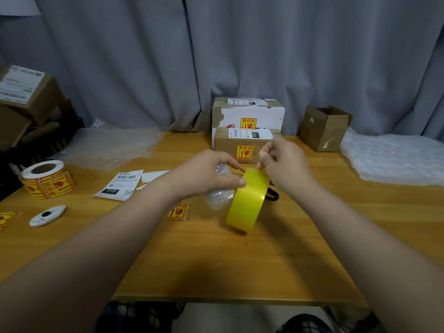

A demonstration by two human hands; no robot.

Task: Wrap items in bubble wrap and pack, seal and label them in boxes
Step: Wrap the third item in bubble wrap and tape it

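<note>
Gripping bubble-wrapped item, left hand faces right hand pinching tape end.

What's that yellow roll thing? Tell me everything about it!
It is a tape roll, wide, shiny and yellow. It is tilted over the table, with its outer band facing us. I cannot tell whether it rests on the wood. A thin clear strip runs up from its top to the right hand, which pinches it. The left hand grips a bubble-wrapped bundle beside the roll, with its thumb on the upper rim.
</note>
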